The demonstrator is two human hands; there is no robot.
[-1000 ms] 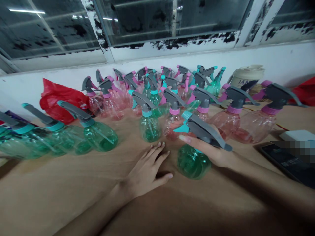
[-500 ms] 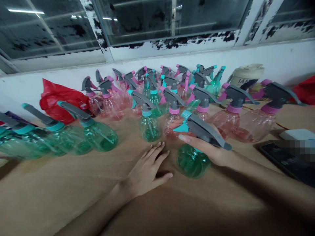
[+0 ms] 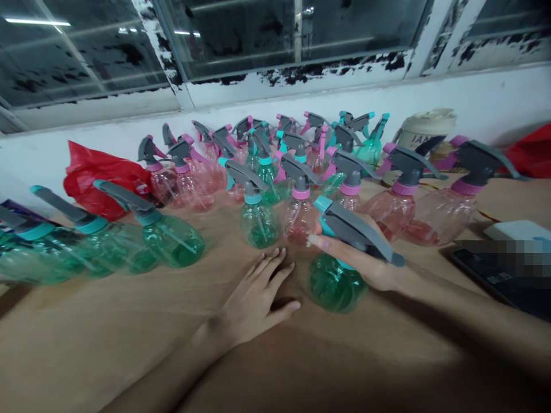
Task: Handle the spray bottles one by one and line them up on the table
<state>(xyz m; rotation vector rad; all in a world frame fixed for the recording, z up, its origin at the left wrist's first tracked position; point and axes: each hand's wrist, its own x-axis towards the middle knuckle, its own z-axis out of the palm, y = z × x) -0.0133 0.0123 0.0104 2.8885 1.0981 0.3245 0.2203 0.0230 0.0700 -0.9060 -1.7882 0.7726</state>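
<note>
My right hand (image 3: 370,261) is wrapped round the neck of a green spray bottle (image 3: 338,287) with a grey and teal spray head. Its fingers press the teal trigger in towards the neck, and the nozzle points left and away from me. Green see-through plastic forms the round body, which is upright. Palm down with fingers spread, my left hand (image 3: 256,304) lies on the table (image 3: 129,344), left of that bottle and touching no bottle. Just beyond its fingertips stand another green spray bottle (image 3: 259,221) and a pink spray bottle (image 3: 300,215).
Several green spray bottles (image 3: 172,238) stand in a row at left, by a red plastic bag (image 3: 103,183). Many pink and green ones crowd the back near the wall. A pale bucket (image 3: 426,129) stands behind at right. A phone (image 3: 495,281) lies at the right.
The trigger of the green spray bottle in my right hand has been pulled in from its outward position. My left hand rests in the same place. The view has shifted slightly.
</note>
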